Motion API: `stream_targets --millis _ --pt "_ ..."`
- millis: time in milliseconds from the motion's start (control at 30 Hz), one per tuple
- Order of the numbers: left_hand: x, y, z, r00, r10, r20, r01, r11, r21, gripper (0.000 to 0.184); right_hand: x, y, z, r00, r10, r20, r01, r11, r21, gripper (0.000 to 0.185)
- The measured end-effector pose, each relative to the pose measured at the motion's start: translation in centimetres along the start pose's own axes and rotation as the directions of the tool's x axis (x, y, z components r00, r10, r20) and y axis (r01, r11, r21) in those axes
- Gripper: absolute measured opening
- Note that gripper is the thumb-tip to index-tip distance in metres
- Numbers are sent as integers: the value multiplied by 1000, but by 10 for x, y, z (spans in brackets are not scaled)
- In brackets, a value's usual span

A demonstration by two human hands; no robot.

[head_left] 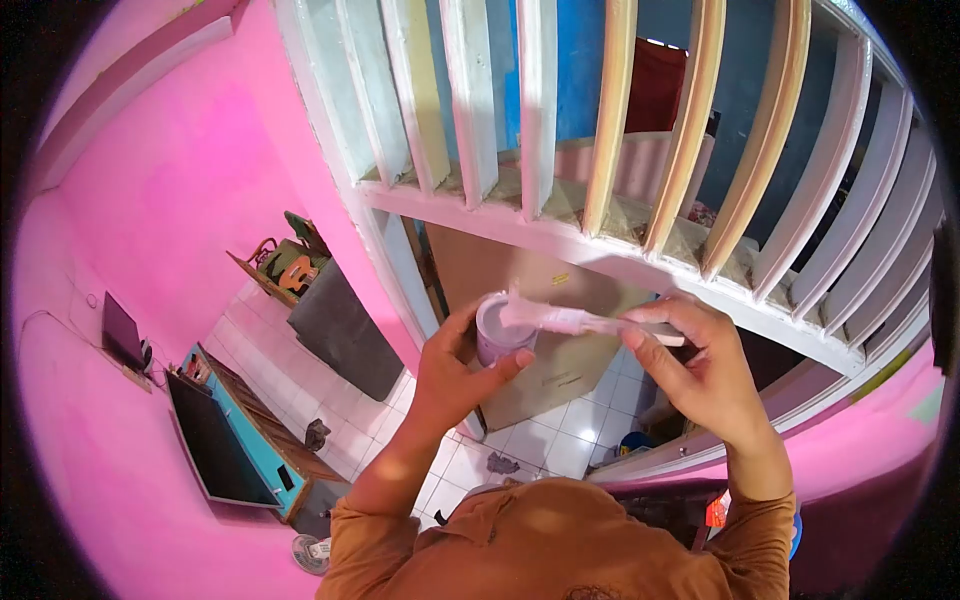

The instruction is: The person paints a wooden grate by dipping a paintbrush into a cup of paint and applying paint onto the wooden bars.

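Note:
My left hand [452, 368] is wrapped around a small cup of pale paint [497, 345], held in front of my chest below the slatted grille. My right hand [700, 360] grips a paintbrush [575, 321] by its handle, thumb and fingers pinched together. The brush lies nearly level, its pale-coated bristle end over the cup's mouth. Whether the bristles touch the rim or the paint cannot be made out. Just above both hands runs the white rail [590, 243] under the upright slats [537, 110], some white and some cream.
A brown door panel [470, 255] stands behind the cup. To the left are a pink wall [160, 210], a grey cabinet [350, 325], and a flat television [215, 440] by a turquoise stand [240, 430]. White floor tiles [560, 425] lie far below.

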State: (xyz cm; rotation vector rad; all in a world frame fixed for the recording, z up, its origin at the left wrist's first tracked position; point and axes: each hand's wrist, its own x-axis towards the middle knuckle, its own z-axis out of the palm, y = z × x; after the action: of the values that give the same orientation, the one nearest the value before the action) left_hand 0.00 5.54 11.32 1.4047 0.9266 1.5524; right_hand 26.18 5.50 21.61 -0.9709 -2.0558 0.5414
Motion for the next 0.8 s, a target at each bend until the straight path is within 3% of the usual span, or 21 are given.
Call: stream_targets --millis 67,133,267,400,500,800 --pt "7 11 -2 1000 25 -10 -24 993 120 69 6 -5 1 999 -21 -27 22 1000 8 20" --pt "15 20 -2 999 50 -18 -49 996 77 69 14 -9 3 991 -76 -107 85 993 82 20" --pt "31 40 -4 997 67 -47 -65 997 30 69 29 -19 -2 991 -92 -93 102 987 121 20" --pt "48 49 -9 991 112 -72 -111 994 18 65 42 -26 0 972 -181 -150 191 980 52 21" --pt "55 57 -13 988 107 -116 -101 993 53 65 51 -32 3 977 -139 -161 160 979 126 22" --pt "73 68 -20 984 127 -126 -112 986 120 57 76 -37 12 955 -132 -264 157 985 77 25"
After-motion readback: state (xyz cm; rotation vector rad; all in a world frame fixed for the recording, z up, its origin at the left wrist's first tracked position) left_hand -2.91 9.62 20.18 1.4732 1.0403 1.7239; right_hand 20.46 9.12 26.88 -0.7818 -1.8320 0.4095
